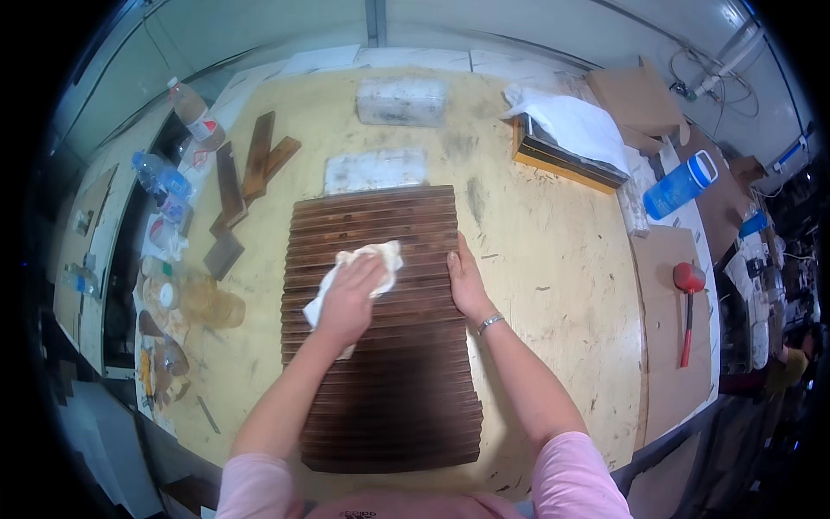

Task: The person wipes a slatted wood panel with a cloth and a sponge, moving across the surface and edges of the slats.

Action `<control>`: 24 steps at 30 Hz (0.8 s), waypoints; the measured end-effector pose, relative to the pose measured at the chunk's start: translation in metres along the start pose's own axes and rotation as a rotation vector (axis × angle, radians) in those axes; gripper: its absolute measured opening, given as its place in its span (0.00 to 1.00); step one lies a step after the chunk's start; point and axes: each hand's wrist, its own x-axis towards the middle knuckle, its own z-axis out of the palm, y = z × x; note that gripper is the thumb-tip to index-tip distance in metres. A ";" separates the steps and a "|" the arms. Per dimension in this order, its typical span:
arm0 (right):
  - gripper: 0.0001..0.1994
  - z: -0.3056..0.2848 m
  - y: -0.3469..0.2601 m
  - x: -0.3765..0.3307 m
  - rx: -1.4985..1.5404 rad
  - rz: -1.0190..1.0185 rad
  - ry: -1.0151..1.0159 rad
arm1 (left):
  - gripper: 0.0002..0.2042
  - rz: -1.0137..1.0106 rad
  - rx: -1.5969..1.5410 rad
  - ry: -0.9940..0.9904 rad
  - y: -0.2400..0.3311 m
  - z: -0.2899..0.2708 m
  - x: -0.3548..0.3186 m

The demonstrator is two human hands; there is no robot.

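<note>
- While your left hand (346, 298) presses a crumpled white cloth (367, 264) onto the dark slatted wooden panel (385, 346), its fingers are clenched on that cloth.
- Your right hand (467, 281) lies flat and released on the panel's right edge.
- The panel rests mid-tabletop (553, 259).

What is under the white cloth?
The white cloth lies on a row of dark brown wooden slats, pressed down by the left hand. The right hand rests on the slats' right edge. The slat surface directly beneath the cloth is covered.
</note>
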 end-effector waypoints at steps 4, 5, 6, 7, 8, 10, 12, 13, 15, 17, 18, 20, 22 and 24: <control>0.33 -0.010 -0.009 -0.005 0.239 0.109 -0.021 | 0.22 0.087 -0.121 -0.017 0.037 0.029 0.028; 0.34 -0.012 -0.012 -0.013 0.299 0.133 0.017 | 0.22 0.096 -0.162 -0.016 0.034 0.024 0.026; 0.35 -0.016 -0.013 -0.025 0.355 0.164 0.057 | 0.22 0.104 -0.209 -0.020 0.028 0.019 0.021; 0.37 -0.020 -0.016 -0.040 0.337 0.161 0.005 | 0.22 0.104 -0.249 -0.019 0.017 0.011 0.013; 0.39 -0.024 -0.018 -0.059 0.318 0.157 -0.048 | 0.22 0.029 -0.249 -0.002 0.009 -0.003 -0.004; 0.42 -0.030 -0.010 -0.087 0.292 0.122 -0.119 | 0.23 -0.207 -0.263 0.071 -0.004 -0.035 -0.044; 0.44 -0.031 0.006 -0.109 0.266 0.076 -0.161 | 0.21 -0.408 -0.347 0.243 -0.024 -0.053 -0.085; 0.45 -0.026 0.002 -0.111 0.258 0.085 -0.166 | 0.21 -0.470 -0.246 0.254 -0.041 -0.065 -0.113; 0.45 -0.012 -0.011 -0.112 0.229 0.099 -0.188 | 0.21 -0.555 -0.156 0.238 -0.041 -0.077 -0.152; 0.44 0.001 -0.013 -0.106 0.086 0.083 -0.120 | 0.21 -0.602 -0.057 0.228 -0.047 -0.079 -0.199; 0.43 0.006 -0.009 -0.107 0.034 0.067 -0.062 | 0.20 -0.546 0.023 0.221 -0.042 -0.082 -0.217; 0.41 0.000 -0.002 -0.108 0.309 0.085 -0.125 | 0.18 -0.513 0.084 0.233 -0.025 -0.088 -0.236; 0.40 -0.007 0.004 -0.112 0.054 0.017 -0.010 | 0.16 -0.577 0.082 0.317 -0.035 -0.105 -0.264; 0.38 -0.008 -0.001 -0.109 -0.019 -0.019 -0.004 | 0.14 -0.697 0.127 0.436 -0.055 -0.116 -0.296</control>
